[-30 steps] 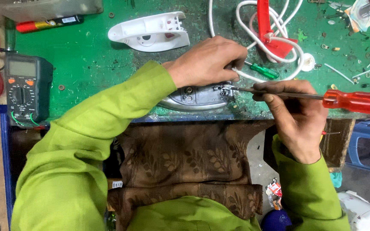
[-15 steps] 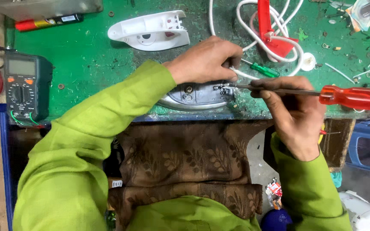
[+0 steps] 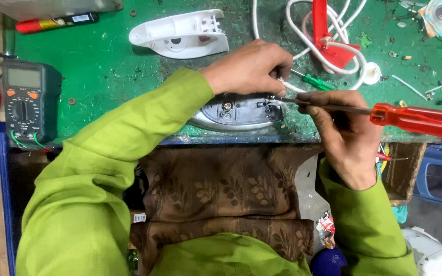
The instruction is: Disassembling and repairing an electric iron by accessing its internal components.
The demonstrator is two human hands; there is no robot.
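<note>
1. Green and scuffed, the workbench [image 3: 108, 76] fills the upper half of the view, and its near edge runs just above the person's lap, which is covered in brown patterned cloth [image 3: 221, 189].

2. Nearest that edge lies the opened iron base [image 3: 236, 112], a metal soleplate with its terminals bared, so close to the lip that a hard push could, I judge, slide it off into the lap.

3. Fingers of the right hand [image 3: 344, 138] are pinched together on the shaft of a red-handled screwdriver [image 3: 415, 120], well forward of the handle. The tip meets the base's right end, among small wires. If it slips it may gouge a wire or jab the other hand.

4. Just above, the left hand [image 3: 251, 69] has its fingers curled shut on the white wire [image 3: 290, 87] at the same end of the base, right beside the tip. That closeness looks like the main risk, since a twist of the tool could pull the wire loose.

5. Farther back lie a green-handled screwdriver [image 3: 318, 82], a coil of white cord [image 3: 333, 46] round a red part, and the white plastic iron shell [image 3: 180, 36]. Loose screws and bits are scattered at the far right and could roll away.

6. At the left sit a multimeter [image 3: 26, 102] and, beyond it, a red marker-like tube [image 3: 52, 23].
</note>
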